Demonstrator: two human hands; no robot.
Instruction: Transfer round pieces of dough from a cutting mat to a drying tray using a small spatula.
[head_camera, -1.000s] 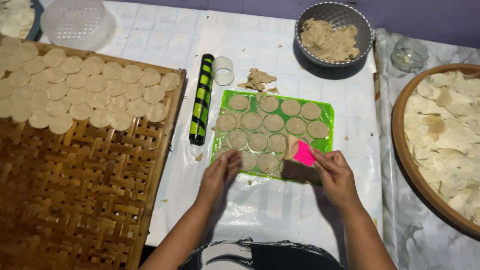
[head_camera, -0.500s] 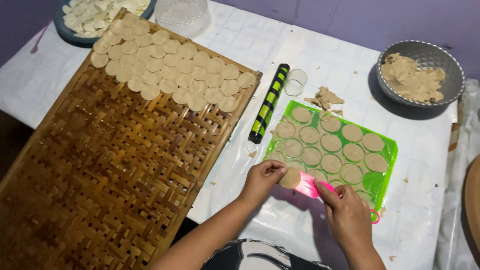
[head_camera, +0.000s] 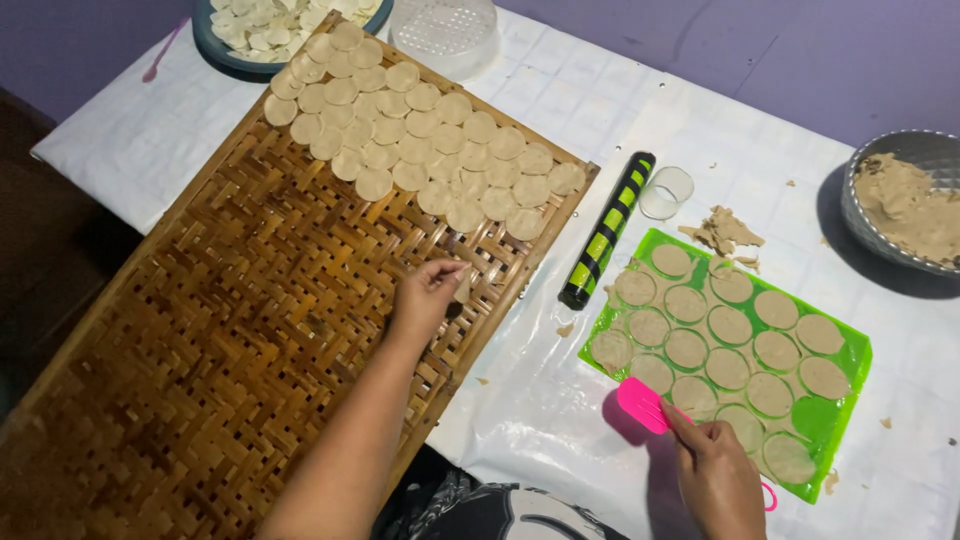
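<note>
My left hand (head_camera: 427, 296) holds a thin round dough disc (head_camera: 462, 283) by its edge over the woven bamboo tray (head_camera: 220, 340), just below the rows of dough discs (head_camera: 420, 140) lying on the tray's far part. My right hand (head_camera: 715, 475) grips a pink spatula (head_camera: 643, 404) whose blade rests at the near edge of the green mat (head_camera: 848, 352). Several cut dough rounds (head_camera: 730, 325) lie on that mat.
A black and green rolling pin (head_camera: 607, 229) lies between tray and mat, with a small clear cup (head_camera: 666, 192) and dough scraps (head_camera: 725, 231) beside it. A metal bowl of dough (head_camera: 905, 200) sits far right. A plate of discs (head_camera: 262, 22) and a clear lid (head_camera: 445, 32) stand at the back.
My left hand lifted a dough disc off the green mat and carried it left over the bamboo tray. My right hand stays by the mat with the spatula. The view shifted left.
</note>
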